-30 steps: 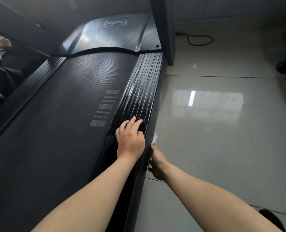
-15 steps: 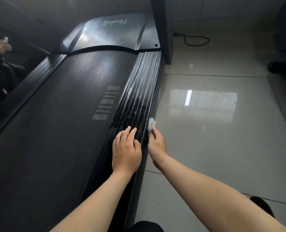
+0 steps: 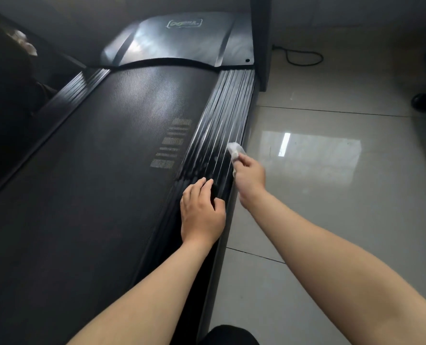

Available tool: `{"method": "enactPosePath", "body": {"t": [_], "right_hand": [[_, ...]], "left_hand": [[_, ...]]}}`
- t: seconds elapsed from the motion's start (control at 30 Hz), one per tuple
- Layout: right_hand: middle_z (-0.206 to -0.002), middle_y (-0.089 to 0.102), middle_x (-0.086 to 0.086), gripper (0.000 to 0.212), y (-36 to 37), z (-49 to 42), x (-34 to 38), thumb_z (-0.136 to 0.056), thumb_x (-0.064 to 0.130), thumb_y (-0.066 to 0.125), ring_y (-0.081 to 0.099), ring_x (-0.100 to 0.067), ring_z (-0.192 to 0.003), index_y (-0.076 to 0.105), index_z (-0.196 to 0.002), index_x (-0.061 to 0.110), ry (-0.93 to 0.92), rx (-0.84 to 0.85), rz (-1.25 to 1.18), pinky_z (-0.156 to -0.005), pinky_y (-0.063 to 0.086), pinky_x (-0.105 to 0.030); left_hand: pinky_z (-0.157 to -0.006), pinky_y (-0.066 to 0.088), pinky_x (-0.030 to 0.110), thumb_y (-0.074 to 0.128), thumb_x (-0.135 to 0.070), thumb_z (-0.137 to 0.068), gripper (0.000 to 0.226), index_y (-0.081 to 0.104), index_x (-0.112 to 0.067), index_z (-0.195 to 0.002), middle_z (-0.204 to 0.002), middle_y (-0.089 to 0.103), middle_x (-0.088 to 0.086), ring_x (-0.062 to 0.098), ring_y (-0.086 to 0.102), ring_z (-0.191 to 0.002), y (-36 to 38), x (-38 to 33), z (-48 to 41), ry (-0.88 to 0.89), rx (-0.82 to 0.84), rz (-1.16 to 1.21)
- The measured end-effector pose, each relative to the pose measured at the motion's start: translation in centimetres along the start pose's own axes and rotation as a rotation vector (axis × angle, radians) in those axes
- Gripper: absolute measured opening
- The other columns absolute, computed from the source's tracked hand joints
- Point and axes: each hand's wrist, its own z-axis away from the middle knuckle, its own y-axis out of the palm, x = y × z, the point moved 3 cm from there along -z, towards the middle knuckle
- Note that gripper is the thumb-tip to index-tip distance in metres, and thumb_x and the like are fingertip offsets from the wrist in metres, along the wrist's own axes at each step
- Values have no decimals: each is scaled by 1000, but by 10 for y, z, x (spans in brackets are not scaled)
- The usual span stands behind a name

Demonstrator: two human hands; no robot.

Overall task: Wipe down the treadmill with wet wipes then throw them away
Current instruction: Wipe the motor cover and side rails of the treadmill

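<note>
Wiping step: right grip (image 3: 250,175) pinches a crumpled white wipe (image 3: 235,150) against the outer edge of the ribbed side rail (image 3: 222,115) of the treadmill (image 3: 94,220), near 1 o'clock of centre.
Left grip (image 3: 202,212): fingers relaxed, resting on the rail at 7 o'clock of the wipe, holding nothing.
Next move: probably a firm stroke along the rail toward 12 o'clock, pressing into the grooves.
Surface: dark belt (image 3: 122,135) at 9 o'clock; glossy cover (image 3: 182,43) at 12.
Room: shiny tiled floor (image 3: 331,220) at 3 o'clock; black cable (image 3: 304,59) at 1.

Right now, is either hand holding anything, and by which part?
The right hand pinches a wipe by its near end; the left hand rests on the rail, holding nothing.
</note>
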Motion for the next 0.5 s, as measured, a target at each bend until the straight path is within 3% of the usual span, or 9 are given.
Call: {"method": "enactPosePath", "body": {"t": [0.03,0.1,0.17,0.23,0.3,0.4,0.5], "right_hand": [[-88,59,0,23,1,-1,4,-99,13,57,54,-17,-81,78,-104,21,-118,20,256,-71,39,-19],[-109,60,-6,25,6,9,2,-95,9,56,54,-27,-107,79,-106,13,-406,55,624,-90,35,-21],[-129,62,-12,30,10,23,-13,-92,10,55,50,-35,-127,77,-112,9,-642,188,798,-111,30,-37],[-146,56,-8,37,8,23,-19,-96,13,50,38,-28,-145,69,-128,12,-673,362,878,-121,11,-43],[-158,40,1,42,4,10,-11,-104,19,45,21,-14,-153,53,-145,19,-657,471,1006,-122,-6,-38],[-167,16,6,51,6,-18,6,-108,33,35,2,-9,-155,28,-158,25,-572,516,1182,-123,-10,-41],[-169,4,3,55,22,-47,18,-108,37,26,-5,-14,-155,16,-161,26,-430,474,1254,-123,-10,-48]], "left_hand": [[-124,13,37,49,-25,-99,52,44,-19,-151,-159,36,-4,17,20,-148,0,0,0,4,1,-4],[-124,14,38,51,-24,-99,53,44,-17,-151,-159,36,-2,19,21,-148,1,1,0,14,1,5],[-124,19,40,53,-20,-97,54,46,-16,-150,-158,40,0,21,25,-147,2,3,0,13,-26,43],[-122,24,41,53,-13,-96,53,49,-13,-148,-155,44,2,22,29,-145,1,6,1,7,-74,104],[-123,24,40,48,-6,-96,53,49,-11,-148,-154,45,3,21,29,-145,-1,8,1,-21,-100,177],[-124,22,35,41,1,-96,56,45,-11,-151,-157,41,2,18,27,-148,-1,9,-1,-31,-114,214],[-124,20,31,38,1,-97,57,41,-11,-153,-158,39,1,16,25,-149,0,9,-3,-34,-130,239]]}}
